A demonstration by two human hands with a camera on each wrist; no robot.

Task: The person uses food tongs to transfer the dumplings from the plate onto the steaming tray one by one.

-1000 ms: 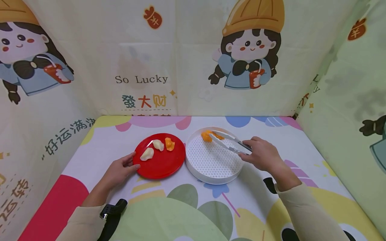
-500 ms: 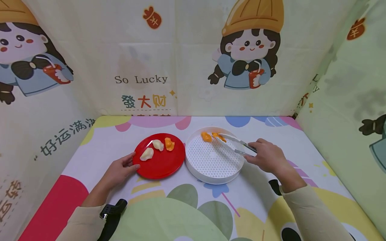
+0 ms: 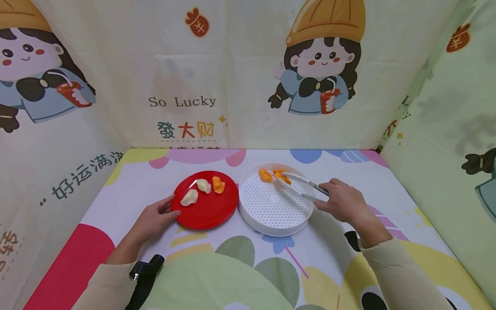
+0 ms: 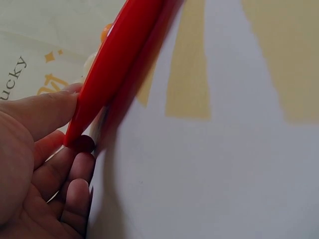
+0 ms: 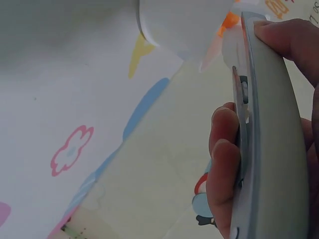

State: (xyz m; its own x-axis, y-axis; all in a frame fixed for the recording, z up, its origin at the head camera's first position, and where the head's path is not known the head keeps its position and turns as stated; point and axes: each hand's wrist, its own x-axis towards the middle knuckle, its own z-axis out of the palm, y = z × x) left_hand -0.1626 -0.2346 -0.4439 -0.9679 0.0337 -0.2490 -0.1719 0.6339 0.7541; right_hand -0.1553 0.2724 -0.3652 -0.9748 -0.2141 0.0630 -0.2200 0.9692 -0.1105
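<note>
1. The right hand [image 3: 345, 202] is gripping the metal tongs [image 3: 309, 182], its fingers curling round their handle.
2. The tongs' long axis is running from that hand leftward and away from the person, crossing the right wall of the round perforated tray [image 3: 267, 206].
3. Their arms are standing apart, with the tips lying about the right-hand orange dumpling-like piece [image 3: 281, 176] near the tray's far wall; whether they are squeezing it, I cannot tell.
4. A second orange piece [image 3: 265, 175] is lying just left of the first, beyond the tips.
5. The right hand is being the nearer one to both pieces; the red plate [image 3: 211, 211] is sitting just left of the tray on the surface [image 3: 147, 186].
6. The left hand [image 3: 156, 219] is pinching the plate's left rim, the thumb pressing above and fingers supporting below.
7. Two white pieces [image 3: 189, 197] and one orange piece are resting on the plate's farther half.
</note>
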